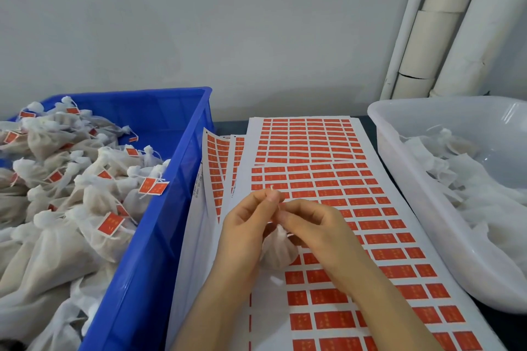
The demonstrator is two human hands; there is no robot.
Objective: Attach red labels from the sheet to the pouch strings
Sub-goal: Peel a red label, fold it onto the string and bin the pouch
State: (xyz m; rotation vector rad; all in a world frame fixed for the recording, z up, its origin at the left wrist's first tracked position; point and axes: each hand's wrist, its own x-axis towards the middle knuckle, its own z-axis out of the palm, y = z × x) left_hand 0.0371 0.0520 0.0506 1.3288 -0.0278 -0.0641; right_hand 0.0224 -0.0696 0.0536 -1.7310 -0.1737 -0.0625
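Mid-batch: crate well filled w/ tagged pouches.
Left hand [245,216] & right hand [310,225] pinch string [272,187] of pouch [281,253] over sheet [268,308]; blue crate [182,179] = labelled, white tub [399,168] = unlabelled left.

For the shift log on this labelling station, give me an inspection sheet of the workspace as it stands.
Surface: dark table, mostly under label sheets.
Job's things: pouch held over the sheets; blue crate on the left holds labelled pouches; white tub on the right holds unlabelled pouches.
Clutter: nothing seen.
Hands: left hand and right hand both pinch the pouch's string.
Cables: nothing seen.
Surroundings: grey wall, white pipes at right.
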